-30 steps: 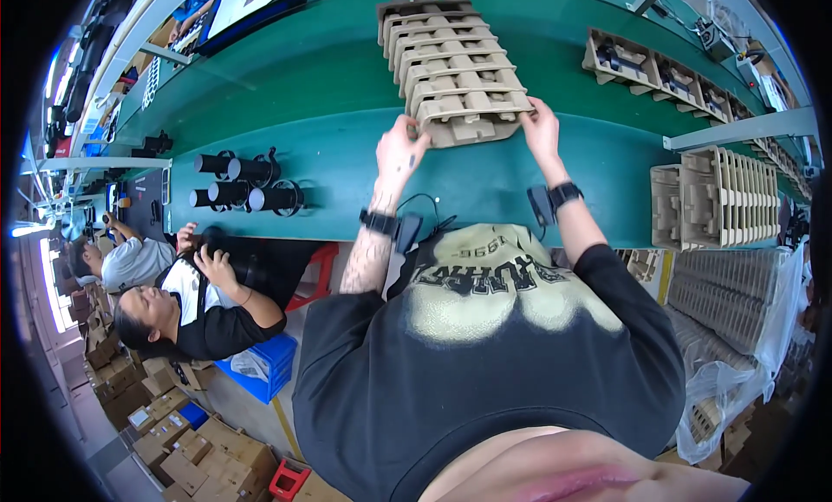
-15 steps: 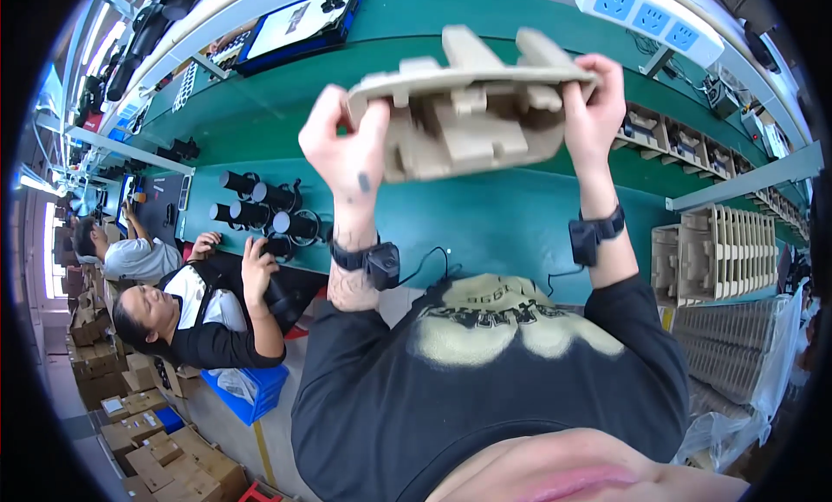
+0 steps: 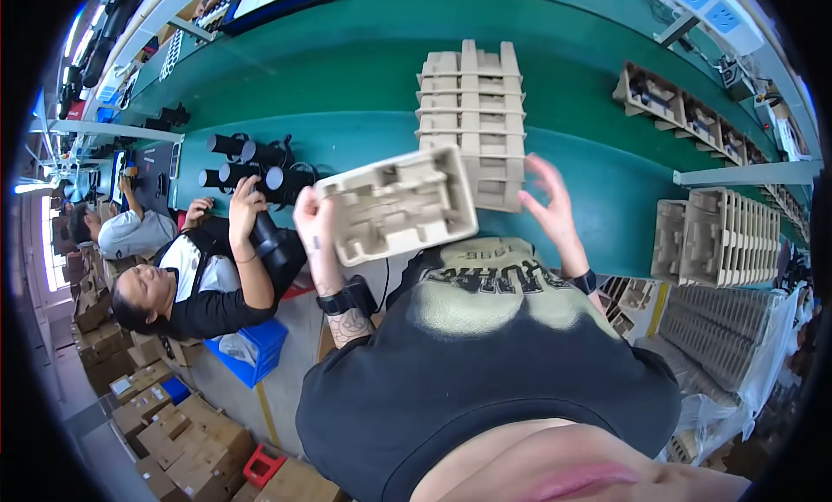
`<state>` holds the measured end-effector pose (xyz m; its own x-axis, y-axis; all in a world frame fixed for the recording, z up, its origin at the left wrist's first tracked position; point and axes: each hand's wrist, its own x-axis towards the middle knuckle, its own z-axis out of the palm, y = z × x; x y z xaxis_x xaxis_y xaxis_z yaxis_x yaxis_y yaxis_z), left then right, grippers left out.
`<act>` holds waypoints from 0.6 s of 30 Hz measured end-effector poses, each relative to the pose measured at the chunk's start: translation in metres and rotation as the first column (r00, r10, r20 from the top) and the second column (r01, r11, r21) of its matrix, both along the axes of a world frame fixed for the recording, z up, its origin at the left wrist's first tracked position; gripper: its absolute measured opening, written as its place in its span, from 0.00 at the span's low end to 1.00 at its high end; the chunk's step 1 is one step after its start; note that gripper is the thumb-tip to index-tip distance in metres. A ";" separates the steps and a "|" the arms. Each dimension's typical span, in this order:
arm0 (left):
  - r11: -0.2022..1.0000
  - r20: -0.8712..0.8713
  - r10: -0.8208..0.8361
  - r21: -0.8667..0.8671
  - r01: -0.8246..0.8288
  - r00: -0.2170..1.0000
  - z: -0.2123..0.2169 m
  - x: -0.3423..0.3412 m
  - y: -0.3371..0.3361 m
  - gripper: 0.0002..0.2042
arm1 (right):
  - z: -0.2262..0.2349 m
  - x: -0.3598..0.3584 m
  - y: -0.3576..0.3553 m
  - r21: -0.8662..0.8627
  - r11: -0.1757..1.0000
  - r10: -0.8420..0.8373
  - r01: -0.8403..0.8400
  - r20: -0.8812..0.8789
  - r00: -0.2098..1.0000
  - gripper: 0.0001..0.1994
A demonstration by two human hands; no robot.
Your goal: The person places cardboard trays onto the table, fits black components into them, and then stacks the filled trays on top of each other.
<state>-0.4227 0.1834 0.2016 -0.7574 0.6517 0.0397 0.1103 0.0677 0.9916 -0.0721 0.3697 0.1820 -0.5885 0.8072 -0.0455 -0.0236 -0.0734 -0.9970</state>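
Note:
A beige moulded pulp tray (image 3: 400,209) hangs tilted in front of me, its hollowed side facing up toward me. My left hand (image 3: 314,220) is closed on its left edge, thumb over the rim. Behind it, partly covered by it, a stack of the same pulp trays (image 3: 472,103) lies on the green bench. My right hand (image 3: 553,209) is beside the right side of that stack, fingers apart and holding nothing. Whether its fingertips touch the stack I cannot tell.
Several black cylindrical devices (image 3: 251,159) stand on the bench at left, beside a seated co-worker (image 3: 208,277). More pulp trays (image 3: 724,237) stand at the right, with a row of filled trays (image 3: 685,116) behind. A blue bin (image 3: 251,350) and cardboard boxes (image 3: 191,441) are on the floor.
The tray held by both hands has come down and left, now in my left hand only. My right hand has let go and opened. The tray stack has come into view.

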 end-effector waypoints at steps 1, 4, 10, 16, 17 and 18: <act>1.000 0.009 -0.011 -0.025 0.011 1.000 -0.002 -0.017 -0.014 0.07 | -0.013 0.008 0.001 0.125 0.991 -0.082 0.053 0.238 0.968 0.29; 0.996 0.010 0.090 -0.024 -0.089 0.996 0.011 -0.032 -0.046 0.06 | -0.045 0.015 0.014 0.381 0.924 -0.248 -0.011 0.622 0.743 0.39; 0.993 0.071 0.049 -0.115 -0.041 0.996 -0.022 -0.049 -0.063 0.02 | -0.061 0.013 0.000 0.271 0.931 0.066 -0.247 0.539 0.840 0.48; 0.874 -0.189 -0.006 -0.478 -0.086 0.982 -0.106 -0.047 -0.058 0.07 | -0.092 0.007 -0.006 0.272 0.954 -0.067 -0.124 0.599 0.798 0.43; 0.738 -0.476 -0.173 -0.642 -0.206 0.862 -0.111 -0.044 -0.045 0.08 | -0.085 0.004 0.006 0.269 0.959 -0.109 -0.085 0.631 0.768 0.40; 0.752 -0.478 -0.210 -0.637 -0.172 0.853 -0.118 -0.045 -0.031 0.10 | -0.079 0.002 0.022 0.267 0.963 -0.149 -0.045 0.662 0.735 0.37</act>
<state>-0.4676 0.1523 0.0833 -0.7383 0.6739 -0.0291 0.5714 0.6477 0.5040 -0.0699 0.3920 0.1025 -0.4381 0.8751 -0.2057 0.6610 0.1585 -0.7335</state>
